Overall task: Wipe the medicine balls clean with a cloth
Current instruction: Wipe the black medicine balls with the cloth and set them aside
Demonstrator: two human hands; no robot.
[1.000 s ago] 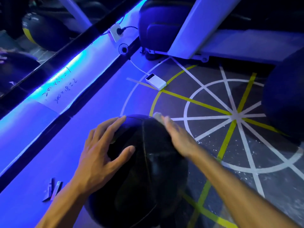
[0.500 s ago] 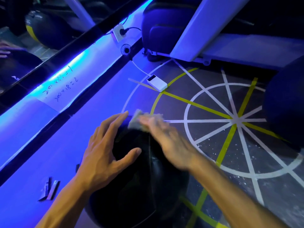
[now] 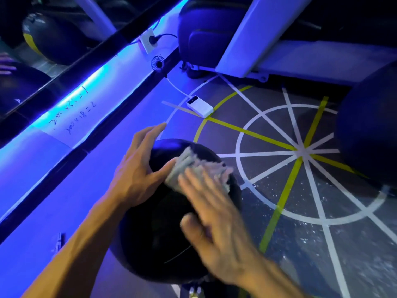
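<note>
My right hand (image 3: pixel 214 214), fingers flat and motion-blurred, presses a pale cloth (image 3: pixel 193 168) onto the top of a black medicine ball (image 3: pixel 159 233) resting on the floor. My left hand (image 3: pixel 139 171), fingers spread, braces the ball's left side. Beyond lie a white power bank (image 3: pixel 200 106) and, far right, a second dark ball (image 3: pixel 369 130).

Counting two medicine balls on the floor: the black medicine ball (image 3: pixel 163 233) under the hands, and one dark ball (image 3: pixel 369 130) lying well to its right. Counting two bare hands resting on the black medicine ball, left hand (image 3: pixel 137 175) and right hand (image 3: pixel 214 216), and pressing one grey cloth (image 3: pixel 193 166) against its top. Lying beyond the black medicine ball: one white power bank (image 3: pixel 199 106), one small fan (image 3: pixel 158 63), one wall socket (image 3: pixel 145 44) carrying one plug (image 3: pixel 153 39).
</note>
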